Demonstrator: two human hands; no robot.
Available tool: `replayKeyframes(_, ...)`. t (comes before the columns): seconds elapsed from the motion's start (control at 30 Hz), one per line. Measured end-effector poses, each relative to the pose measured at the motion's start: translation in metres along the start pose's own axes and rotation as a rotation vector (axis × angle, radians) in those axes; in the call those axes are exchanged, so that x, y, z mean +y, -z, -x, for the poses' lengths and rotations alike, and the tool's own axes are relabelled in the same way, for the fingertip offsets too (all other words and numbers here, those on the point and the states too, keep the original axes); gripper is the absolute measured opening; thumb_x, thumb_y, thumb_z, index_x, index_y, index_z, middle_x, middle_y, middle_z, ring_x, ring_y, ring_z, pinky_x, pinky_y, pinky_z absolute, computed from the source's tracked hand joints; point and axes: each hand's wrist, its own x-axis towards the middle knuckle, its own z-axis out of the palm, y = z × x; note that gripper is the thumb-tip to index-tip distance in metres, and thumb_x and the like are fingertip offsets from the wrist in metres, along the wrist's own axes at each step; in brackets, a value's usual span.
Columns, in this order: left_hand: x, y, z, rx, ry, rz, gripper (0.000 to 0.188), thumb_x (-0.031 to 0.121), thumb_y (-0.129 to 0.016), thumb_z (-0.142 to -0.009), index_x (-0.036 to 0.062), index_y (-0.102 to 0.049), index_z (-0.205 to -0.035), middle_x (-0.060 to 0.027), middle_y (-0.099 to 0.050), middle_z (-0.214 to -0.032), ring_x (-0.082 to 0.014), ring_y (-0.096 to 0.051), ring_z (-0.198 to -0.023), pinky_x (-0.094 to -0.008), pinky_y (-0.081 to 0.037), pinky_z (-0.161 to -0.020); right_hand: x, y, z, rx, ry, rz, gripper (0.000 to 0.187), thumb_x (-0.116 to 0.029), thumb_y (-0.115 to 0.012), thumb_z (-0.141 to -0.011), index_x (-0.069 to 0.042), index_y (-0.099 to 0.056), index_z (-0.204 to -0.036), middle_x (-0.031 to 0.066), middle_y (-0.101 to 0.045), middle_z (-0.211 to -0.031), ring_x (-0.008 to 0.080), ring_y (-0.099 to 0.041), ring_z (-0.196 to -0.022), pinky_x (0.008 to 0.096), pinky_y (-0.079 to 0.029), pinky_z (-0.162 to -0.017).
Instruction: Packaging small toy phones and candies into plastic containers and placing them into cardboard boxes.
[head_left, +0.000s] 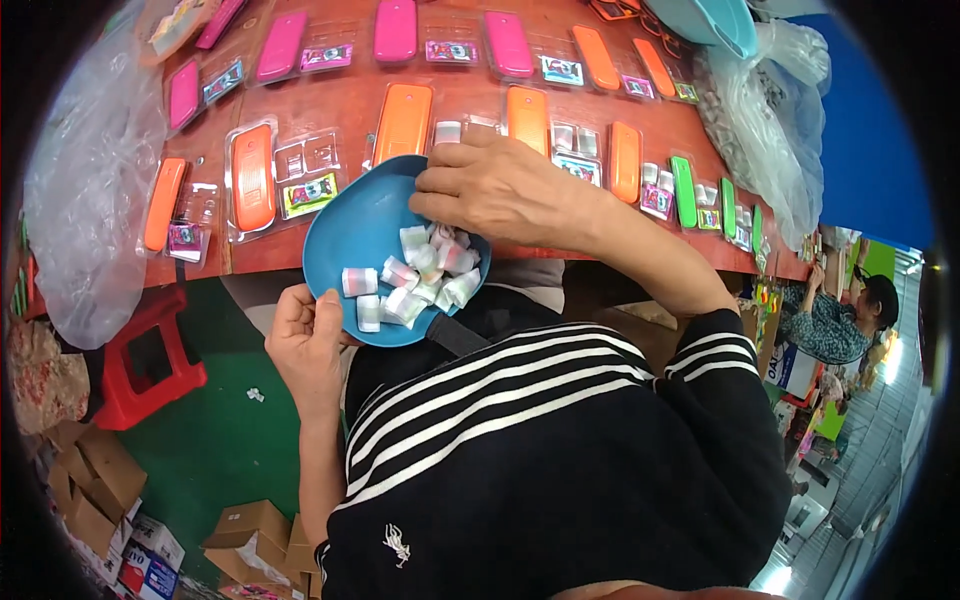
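Observation:
A blue plastic bowl point(335, 235) is tilted toward me at the near edge of the table, with several small white wrapped rolls point(405, 300) heaped in its lower part. My left hand point(308, 330) grips the bowl's left rim, thumb on the inside. Over its far right rim is my right hand point(490, 185), fingers bent and pressed together; what they hold, if anything, is hidden. Just beyond those fingers, one white roll point(447, 132) sits in a clear plastic tray beside an orange case point(404, 122). My hand partly covers that tray.
Clear trays with orange, pink point(283, 47) and green cases point(684, 190) stand in rows on the red table point(350, 80). Plastic bags hang at both table ends. A red stool point(150, 350) and cardboard boxes point(250, 535) are at left. Another person point(840, 310) sits at far right.

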Motion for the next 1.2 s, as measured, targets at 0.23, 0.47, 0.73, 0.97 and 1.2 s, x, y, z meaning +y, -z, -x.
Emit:
replayKeyframes(0.23,-0.003,-0.004,-0.006,-0.018,0.057,0.048,0.012,0.008,-0.054,-0.089,-0.0037,-0.054,-0.087,-0.004,-0.059,-0.07,-0.0051,-0.053,-0.054,-0.0202,-0.046,-0.048,-0.001,-0.008,0.0,0.375,-0.257,-0.448,0.039,0.008,-0.054,-0.071,-0.01,-0.059,-0.105,0.0096,-0.063,-0.091,0.0272,-0.06,-0.083,0.0375,-0.049,-0.071)
replayKeyframes(0.47,-0.004,0.002,-0.011,-0.006,0.058,0.107,0.009,0.007,-0.052,-0.088,-0.0015,-0.055,-0.089,-0.004,-0.06,-0.078,-0.0075,-0.057,-0.06,-0.0212,-0.049,-0.046,-0.002,0.021,0.003,0.111,-0.264,-0.386,0.036,0.0,-0.057,-0.074,-0.009,-0.059,-0.108,0.0083,-0.064,-0.1,0.0259,-0.062,-0.084,0.0364,-0.051,-0.07)
replayKeyframes(0.73,-0.011,0.005,-0.01,-0.009,0.068,0.142,0.011,0.009,-0.054,-0.089,-0.0024,-0.055,-0.086,-0.0033,-0.06,-0.071,-0.0047,-0.054,-0.055,-0.0197,-0.046,-0.048,-0.01,0.012,0.023,0.129,-0.243,-0.442,0.019,-0.007,-0.06,-0.075,-0.005,-0.06,-0.094,0.0063,-0.061,-0.09,0.021,-0.059,-0.082,0.0313,-0.046,-0.071)
replayKeyframes(0.97,-0.016,0.011,-0.014,-0.06,0.06,0.097,0.009,0.008,-0.052,-0.089,-0.0008,-0.055,-0.089,-0.0045,-0.06,-0.081,-0.0075,-0.058,-0.062,-0.022,-0.05,-0.048,0.05,0.012,0.032,0.215,-0.51,-0.711,0.014,-0.005,-0.059,-0.08,-0.005,-0.062,-0.094,0.0077,-0.064,-0.089,0.0225,-0.062,-0.082,0.0328,-0.048,-0.071)
replayKeyframes(1.2,-0.019,0.013,-0.017,-0.034,0.059,0.062,0.01,0.008,-0.052,-0.089,-0.0018,-0.055,-0.09,-0.0052,-0.06,-0.081,-0.0082,-0.058,-0.061,-0.0226,-0.05,-0.048,0.078,-0.018,0.024,0.038,-0.375,-0.396,0.013,-0.008,-0.057,-0.078,-0.008,-0.062,-0.091,0.0081,-0.061,-0.085,0.0287,-0.06,-0.081,0.0388,-0.047,-0.068)
